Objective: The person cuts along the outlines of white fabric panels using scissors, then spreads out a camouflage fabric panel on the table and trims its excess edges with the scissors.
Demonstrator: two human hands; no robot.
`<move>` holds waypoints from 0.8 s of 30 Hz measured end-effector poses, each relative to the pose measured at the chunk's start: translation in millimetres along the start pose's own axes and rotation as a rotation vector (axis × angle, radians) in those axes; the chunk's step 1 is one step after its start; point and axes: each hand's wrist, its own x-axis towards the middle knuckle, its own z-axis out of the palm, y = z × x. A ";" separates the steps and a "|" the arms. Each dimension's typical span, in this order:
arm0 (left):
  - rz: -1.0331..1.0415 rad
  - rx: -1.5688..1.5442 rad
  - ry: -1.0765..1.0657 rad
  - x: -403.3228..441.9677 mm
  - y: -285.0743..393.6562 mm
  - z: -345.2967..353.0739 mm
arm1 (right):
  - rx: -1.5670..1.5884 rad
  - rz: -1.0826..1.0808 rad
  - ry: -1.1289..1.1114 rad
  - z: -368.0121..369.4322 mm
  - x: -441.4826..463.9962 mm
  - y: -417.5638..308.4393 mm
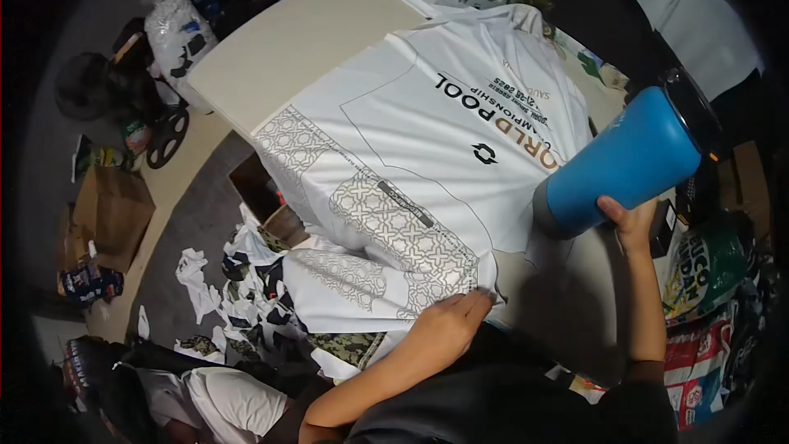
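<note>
White printed fabric with black and gold lettering and a patterned border lies across the pale table and hangs over its near edge. My left hand pinches the fabric's near corner, fingers closed on it. On the right, my right hand is wrapped round a large blue tumbler with a dark lid and grey base. The tumbler is tilted above the right side of the table, its base beside the fabric. Most of the right fingers are hidden behind it.
Fabric scraps litter the floor at the left, near an open cardboard box. A brown paper bag stands further left. Bags and clothing line the table's far side. A green bag is at the right. White cloth lies at the lower left.
</note>
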 end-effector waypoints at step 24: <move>-0.033 -0.254 -0.197 -8.9 -0.8 48.5 | -0.564 0.102 -0.268 -78.3 -39.3 85.3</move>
